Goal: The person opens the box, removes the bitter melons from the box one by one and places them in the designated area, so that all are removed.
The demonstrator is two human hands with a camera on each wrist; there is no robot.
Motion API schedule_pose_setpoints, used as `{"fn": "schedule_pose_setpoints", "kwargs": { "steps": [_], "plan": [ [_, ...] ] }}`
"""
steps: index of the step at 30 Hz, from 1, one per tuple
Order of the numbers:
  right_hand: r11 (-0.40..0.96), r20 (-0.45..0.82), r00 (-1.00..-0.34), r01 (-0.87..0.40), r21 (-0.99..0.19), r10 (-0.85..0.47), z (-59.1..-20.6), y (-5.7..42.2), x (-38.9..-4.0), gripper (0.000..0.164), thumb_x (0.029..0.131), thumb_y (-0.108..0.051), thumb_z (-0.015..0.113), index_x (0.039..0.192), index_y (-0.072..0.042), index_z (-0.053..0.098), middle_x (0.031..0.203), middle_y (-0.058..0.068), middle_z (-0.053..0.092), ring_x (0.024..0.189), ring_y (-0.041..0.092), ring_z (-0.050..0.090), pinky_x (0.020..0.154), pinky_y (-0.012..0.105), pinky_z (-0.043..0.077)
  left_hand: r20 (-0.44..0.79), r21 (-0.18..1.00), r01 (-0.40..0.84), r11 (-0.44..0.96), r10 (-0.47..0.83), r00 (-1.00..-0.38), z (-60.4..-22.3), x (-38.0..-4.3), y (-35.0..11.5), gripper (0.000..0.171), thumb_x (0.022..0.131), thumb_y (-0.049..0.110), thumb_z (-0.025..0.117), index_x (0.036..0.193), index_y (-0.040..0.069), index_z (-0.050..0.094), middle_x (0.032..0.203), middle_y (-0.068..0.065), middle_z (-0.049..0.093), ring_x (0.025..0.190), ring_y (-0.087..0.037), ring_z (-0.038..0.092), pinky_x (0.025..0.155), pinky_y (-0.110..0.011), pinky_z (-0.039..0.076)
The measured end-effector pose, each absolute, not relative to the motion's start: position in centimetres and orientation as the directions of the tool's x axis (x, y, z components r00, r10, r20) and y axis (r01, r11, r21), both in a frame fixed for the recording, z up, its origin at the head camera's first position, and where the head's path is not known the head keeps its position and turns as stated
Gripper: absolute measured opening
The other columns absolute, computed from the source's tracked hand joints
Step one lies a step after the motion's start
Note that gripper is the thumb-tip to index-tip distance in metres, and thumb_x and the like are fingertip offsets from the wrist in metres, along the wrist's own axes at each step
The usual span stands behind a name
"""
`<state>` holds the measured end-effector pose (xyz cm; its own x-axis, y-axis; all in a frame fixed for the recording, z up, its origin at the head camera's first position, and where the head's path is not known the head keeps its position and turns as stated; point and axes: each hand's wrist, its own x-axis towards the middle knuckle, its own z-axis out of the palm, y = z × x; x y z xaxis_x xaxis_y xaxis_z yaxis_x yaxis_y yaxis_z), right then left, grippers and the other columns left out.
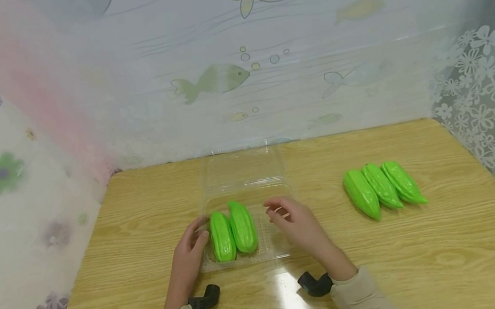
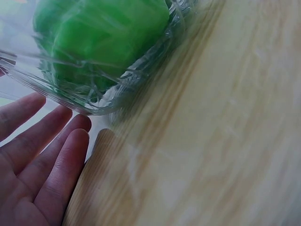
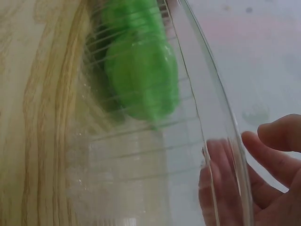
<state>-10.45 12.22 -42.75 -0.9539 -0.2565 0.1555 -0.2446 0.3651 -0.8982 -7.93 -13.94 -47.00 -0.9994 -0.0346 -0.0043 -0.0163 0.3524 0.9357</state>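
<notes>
Left hand [image 1: 188, 253] and right hand [image 1: 301, 226], loosely spread, flank one clear plastic box [image 1: 273, 242] holding two ridged green pods [image 1: 223, 236]; three more pods [image 1: 382, 187] lie rightward on the wood-grained tabletop [image 1: 438, 254], fish-printed sheeting [image 1: 276, 28] behind.

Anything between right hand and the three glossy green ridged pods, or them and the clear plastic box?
Nothing visible from right hand to pods. Pods to box: the lid is open, but right hand is partly between.

the left wrist view cuts off a green vegetable [image 2: 106, 37] and clear container [image 2: 96, 111].
</notes>
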Motion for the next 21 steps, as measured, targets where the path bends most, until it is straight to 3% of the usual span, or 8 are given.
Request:
{"fn": "schedule_pose_setpoints", "kwargs": {
  "steps": [6, 11, 16, 21],
  "plan": [
    [0.384, 0.18, -0.945, -0.278, -0.88, -0.273, -42.9, 11.4, -10.1, 0.024, 0.09, -0.016, 0.054, 0.113, -0.014, 0.059, 0.098, -0.004, 0.06, 0.085, 0.009, 0.056, 0.071, 0.025, 0.048, 0.001, 0.927, -0.012, 0.375, -0.036, -0.999, -47.9, -8.3, -14.2, 0.038, 0.093, 0.038, 0.045, 0.129, 0.029, 0.044, 0.131, 0.007, 0.043, 0.118, -0.019, 0.042, 0.096, -0.045, 0.034],
    [0.389, 0.18, -0.937, -0.292, -0.873, -0.299, -42.8, 10.7, -9.8, 0.028, 0.09, -0.015, 0.052, 0.118, -0.011, 0.055, 0.1, 0.001, 0.059, 0.087, 0.013, 0.056, 0.071, 0.026, 0.048, -0.01, 0.933, -0.021, 0.36, -0.031, -0.999, -47.1, -8.1, -14.0, 0.038, 0.094, 0.033, 0.046, 0.131, 0.024, 0.044, 0.132, 0.004, 0.043, 0.118, -0.02, 0.042, 0.096, -0.046, 0.033],
    [0.419, 0.158, -0.936, -0.287, -0.861, -0.316, -43.1, 10.2, -9.6, 0.034, 0.092, -0.02, 0.05, 0.125, -0.015, 0.049, 0.104, -0.001, 0.057, 0.089, 0.011, 0.055, 0.072, 0.026, 0.047, -0.009, 0.938, -0.019, 0.347, -0.028, -1.0, -46.1, -7.8, -13.8, 0.038, 0.094, 0.027, 0.046, 0.131, 0.018, 0.044, 0.132, 0.0, 0.044, 0.118, -0.024, 0.042, 0.096, -0.048, 0.033],
    [0.444, 0.154, -0.93, -0.299, -0.845, -0.334, -43.4, 10.1, -9.5, 0.037, 0.092, -0.02, 0.05, 0.128, -0.016, 0.045, 0.107, 0.002, 0.056, 0.09, 0.012, 0.055, 0.072, 0.028, 0.048, -0.011, 0.931, -0.022, 0.363, -0.032, -0.999, -47.1, -8.1, -14.0, 0.038, 0.093, 0.034, 0.046, 0.13, 0.025, 0.044, 0.131, 0.005, 0.044, 0.118, -0.02, 0.042, 0.097, -0.045, 0.033]
  ]
}}
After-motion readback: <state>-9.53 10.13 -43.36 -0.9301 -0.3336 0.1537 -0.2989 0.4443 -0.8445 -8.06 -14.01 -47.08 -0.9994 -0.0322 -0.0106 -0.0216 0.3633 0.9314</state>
